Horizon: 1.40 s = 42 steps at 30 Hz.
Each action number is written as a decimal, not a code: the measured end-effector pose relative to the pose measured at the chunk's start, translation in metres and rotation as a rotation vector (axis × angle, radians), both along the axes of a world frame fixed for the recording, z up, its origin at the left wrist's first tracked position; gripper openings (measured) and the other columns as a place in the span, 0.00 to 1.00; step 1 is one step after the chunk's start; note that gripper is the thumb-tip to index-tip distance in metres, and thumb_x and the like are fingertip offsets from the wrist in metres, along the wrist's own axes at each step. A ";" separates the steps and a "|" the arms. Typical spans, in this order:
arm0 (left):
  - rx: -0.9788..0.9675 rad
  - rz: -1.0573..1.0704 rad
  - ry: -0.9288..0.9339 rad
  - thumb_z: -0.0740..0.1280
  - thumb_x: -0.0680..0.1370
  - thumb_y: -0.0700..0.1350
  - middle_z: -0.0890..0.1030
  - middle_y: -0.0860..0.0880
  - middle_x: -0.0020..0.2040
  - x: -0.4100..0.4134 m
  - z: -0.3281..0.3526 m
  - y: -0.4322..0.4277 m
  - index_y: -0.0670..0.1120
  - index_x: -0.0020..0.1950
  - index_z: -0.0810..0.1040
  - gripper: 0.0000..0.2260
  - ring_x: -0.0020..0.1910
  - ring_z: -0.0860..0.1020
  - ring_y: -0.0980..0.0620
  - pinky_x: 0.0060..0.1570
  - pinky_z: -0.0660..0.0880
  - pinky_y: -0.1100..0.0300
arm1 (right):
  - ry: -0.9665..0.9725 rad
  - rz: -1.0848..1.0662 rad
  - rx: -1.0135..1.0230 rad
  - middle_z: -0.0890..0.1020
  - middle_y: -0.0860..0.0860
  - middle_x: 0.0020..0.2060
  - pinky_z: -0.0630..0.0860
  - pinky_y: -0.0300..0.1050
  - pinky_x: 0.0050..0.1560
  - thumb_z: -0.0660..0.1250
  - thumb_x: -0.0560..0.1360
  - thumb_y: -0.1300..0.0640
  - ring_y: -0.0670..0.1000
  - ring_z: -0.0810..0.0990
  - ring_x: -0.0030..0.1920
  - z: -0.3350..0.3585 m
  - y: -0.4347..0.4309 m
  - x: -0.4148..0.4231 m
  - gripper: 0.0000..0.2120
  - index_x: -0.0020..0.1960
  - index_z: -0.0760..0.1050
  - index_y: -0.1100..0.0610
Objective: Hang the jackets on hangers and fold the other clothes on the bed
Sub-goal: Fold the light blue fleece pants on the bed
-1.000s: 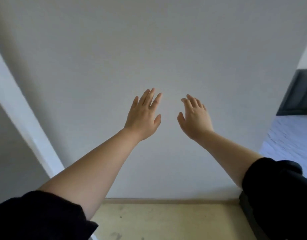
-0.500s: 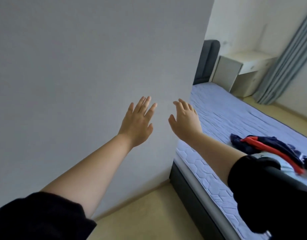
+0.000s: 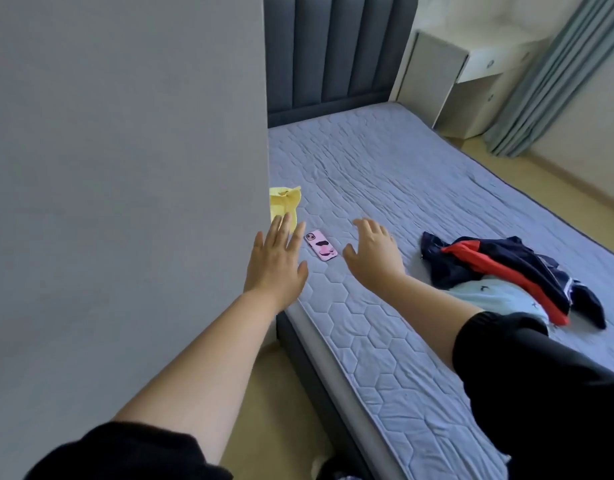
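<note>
Far left, a grey wall (image 3: 125, 168) fills that side of the view, and the left part of the bed (image 3: 350, 161) is hidden behind its edge. The left hand (image 3: 276, 265) is held out in front of that edge with its fingers straight and spread. Its grip is open and nothing is held. Just past its fingertips, a yellow garment (image 3: 284, 202) is seen lying on the bed, partly cut off by the wall; whether it is touched cannot be told. A pink phone (image 3: 321, 250) is laid back up on the quilted mattress, between the 2 hands. Far behind it, a dark padded headboard (image 3: 333, 53) is seen. Next, the right hand (image 3: 374, 254) is held out over the mattress with its fingers spread and loosely bent; again the grip is open and nothing is held. Further right, a navy and red jacket (image 3: 499, 268) is found crumpled on the bed, apart from the right hand. It is draped over the far side of a pale blue garment (image 3: 489, 299). At the far right, a white cabinet (image 3: 437, 74) and a grey-blue curtain (image 3: 548, 81) are seen.
</note>
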<state>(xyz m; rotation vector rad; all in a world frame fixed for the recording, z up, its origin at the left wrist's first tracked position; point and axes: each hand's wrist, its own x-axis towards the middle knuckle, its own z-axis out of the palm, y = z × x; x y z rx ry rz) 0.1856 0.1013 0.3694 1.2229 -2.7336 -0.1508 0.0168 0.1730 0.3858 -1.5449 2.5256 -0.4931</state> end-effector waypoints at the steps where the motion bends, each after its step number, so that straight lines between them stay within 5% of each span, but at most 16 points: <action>1: 0.026 0.020 0.014 0.55 0.81 0.51 0.41 0.45 0.79 -0.018 -0.015 0.000 0.47 0.79 0.44 0.30 0.77 0.41 0.47 0.74 0.46 0.46 | -0.001 0.006 0.014 0.68 0.54 0.70 0.60 0.50 0.69 0.59 0.78 0.53 0.56 0.65 0.69 -0.015 -0.002 -0.017 0.24 0.72 0.62 0.58; 21: 0.267 0.082 -0.007 0.55 0.82 0.51 0.43 0.46 0.79 -0.186 -0.391 0.059 0.48 0.79 0.43 0.29 0.77 0.45 0.46 0.74 0.50 0.46 | -0.195 -0.109 0.097 0.65 0.55 0.72 0.62 0.52 0.70 0.59 0.77 0.55 0.56 0.62 0.71 -0.426 0.055 -0.194 0.26 0.74 0.60 0.59; 28: 0.425 0.293 -0.104 0.54 0.82 0.53 0.44 0.47 0.79 -0.221 -0.457 0.129 0.50 0.79 0.44 0.29 0.78 0.46 0.46 0.73 0.53 0.46 | -0.253 -0.016 0.181 0.64 0.56 0.72 0.63 0.52 0.68 0.60 0.77 0.53 0.57 0.62 0.71 -0.472 0.082 -0.248 0.29 0.74 0.57 0.60; 32: 0.572 0.347 -0.098 0.53 0.82 0.54 0.41 0.51 0.79 -0.281 -0.472 0.165 0.56 0.78 0.43 0.28 0.78 0.43 0.46 0.72 0.54 0.40 | -0.093 0.065 0.200 0.63 0.55 0.72 0.60 0.55 0.70 0.62 0.75 0.50 0.58 0.61 0.71 -0.479 0.100 -0.296 0.31 0.73 0.58 0.58; 38: 0.551 0.320 -0.306 0.53 0.80 0.62 0.36 0.51 0.78 -0.322 -0.521 0.217 0.61 0.77 0.39 0.30 0.76 0.35 0.44 0.67 0.46 0.29 | 0.244 0.060 0.463 0.41 0.56 0.77 0.40 0.67 0.71 0.67 0.71 0.41 0.59 0.40 0.77 -0.493 0.141 -0.383 0.46 0.78 0.45 0.53; 42: 0.508 0.342 -0.296 0.54 0.80 0.62 0.37 0.52 0.78 -0.323 -0.525 0.213 0.62 0.76 0.40 0.30 0.76 0.37 0.45 0.67 0.47 0.30 | 0.440 -0.056 0.656 0.43 0.57 0.77 0.42 0.73 0.68 0.62 0.76 0.51 0.61 0.41 0.76 -0.496 0.162 -0.443 0.34 0.77 0.51 0.49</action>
